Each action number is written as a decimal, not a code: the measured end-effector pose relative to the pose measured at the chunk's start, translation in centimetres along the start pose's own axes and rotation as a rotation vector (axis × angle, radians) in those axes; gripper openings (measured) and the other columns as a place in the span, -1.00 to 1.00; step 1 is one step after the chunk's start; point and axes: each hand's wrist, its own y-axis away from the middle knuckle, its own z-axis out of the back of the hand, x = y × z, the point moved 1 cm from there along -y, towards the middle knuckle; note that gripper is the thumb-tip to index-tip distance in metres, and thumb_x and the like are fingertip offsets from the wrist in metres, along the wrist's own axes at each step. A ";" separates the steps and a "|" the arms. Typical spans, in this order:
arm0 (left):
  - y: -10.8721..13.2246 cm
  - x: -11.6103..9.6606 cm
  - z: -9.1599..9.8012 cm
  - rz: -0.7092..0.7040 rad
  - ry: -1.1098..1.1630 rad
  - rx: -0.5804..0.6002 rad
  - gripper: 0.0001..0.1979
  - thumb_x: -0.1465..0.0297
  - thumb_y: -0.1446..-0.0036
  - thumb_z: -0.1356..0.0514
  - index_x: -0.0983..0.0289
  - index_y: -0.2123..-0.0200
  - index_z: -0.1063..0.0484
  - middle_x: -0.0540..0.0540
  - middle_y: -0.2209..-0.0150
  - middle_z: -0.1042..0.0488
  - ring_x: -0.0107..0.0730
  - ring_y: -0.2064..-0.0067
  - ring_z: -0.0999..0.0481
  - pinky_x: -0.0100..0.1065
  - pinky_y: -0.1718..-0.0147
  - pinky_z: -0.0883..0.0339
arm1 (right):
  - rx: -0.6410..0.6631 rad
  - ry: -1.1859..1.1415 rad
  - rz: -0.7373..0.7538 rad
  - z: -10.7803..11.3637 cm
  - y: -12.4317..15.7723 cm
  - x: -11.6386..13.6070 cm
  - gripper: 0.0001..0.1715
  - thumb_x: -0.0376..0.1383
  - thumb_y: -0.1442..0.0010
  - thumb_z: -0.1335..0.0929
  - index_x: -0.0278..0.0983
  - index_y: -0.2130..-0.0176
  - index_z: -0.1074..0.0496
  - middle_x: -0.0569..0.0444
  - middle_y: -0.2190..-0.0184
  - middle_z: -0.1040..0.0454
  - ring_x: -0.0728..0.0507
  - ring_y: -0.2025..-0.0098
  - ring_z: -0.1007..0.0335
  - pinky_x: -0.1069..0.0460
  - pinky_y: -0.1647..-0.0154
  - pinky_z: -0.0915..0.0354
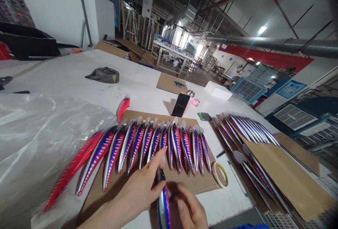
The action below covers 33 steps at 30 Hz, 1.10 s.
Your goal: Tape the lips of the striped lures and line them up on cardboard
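My left hand pinches the upper part of a blue, purple and silver fishing lure near the bottom middle, its forefinger stretched toward the row above. My right hand curls around the same lure's lower side. Just beyond lies a row of several matching striped lures laid side by side on a brown cardboard sheet. Red lures lie at the row's left end, and one more red lure sits farther back.
Clear plastic sheeting covers the left of the white table. A tape ring lies right of the cardboard. More lures rest on cardboard at right. A dark phone-like object, pink bottle, grey cap and white block stand farther back.
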 end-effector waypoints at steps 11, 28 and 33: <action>1.0 -1.1 -0.3 -0.033 0.048 0.365 0.08 0.57 0.19 -0.16 -0.05 -0.30 0.38 -0.03 0.15 -0.42 -0.50 0.49 -0.39 -0.49 0.52 -0.24 | 0.223 -0.031 0.127 -0.9 -5.4 3.0 -0.64 -0.34 -0.28 -0.22 -0.09 0.00 -0.45 0.09 -0.01 -0.48 -0.10 -0.08 -0.36 0.01 -0.10 -0.26; -0.5 1.2 -1.4 -0.049 -0.050 0.190 -0.32 0.57 0.02 -0.03 0.01 -0.19 -0.13 -0.13 0.42 -0.47 -0.44 0.40 -0.47 -0.47 0.36 -0.27 | 0.300 -0.017 -0.006 -0.3 -5.7 3.5 -0.48 -0.54 -0.02 -0.24 -0.18 0.08 -0.46 0.07 0.06 -0.52 -0.12 0.01 -0.42 -0.01 -0.05 -0.29; -0.3 1.0 -1.8 -0.044 -0.059 0.139 -0.29 0.61 0.05 0.00 0.02 -0.19 -0.10 -0.17 0.46 -0.45 -0.49 0.48 -0.44 -0.51 0.44 -0.24 | 0.304 -0.007 -0.008 -0.4 -6.2 3.9 -0.71 -0.54 0.00 -0.26 -0.23 0.42 -0.49 0.06 0.25 -0.52 -0.11 0.11 -0.45 0.04 0.07 -0.31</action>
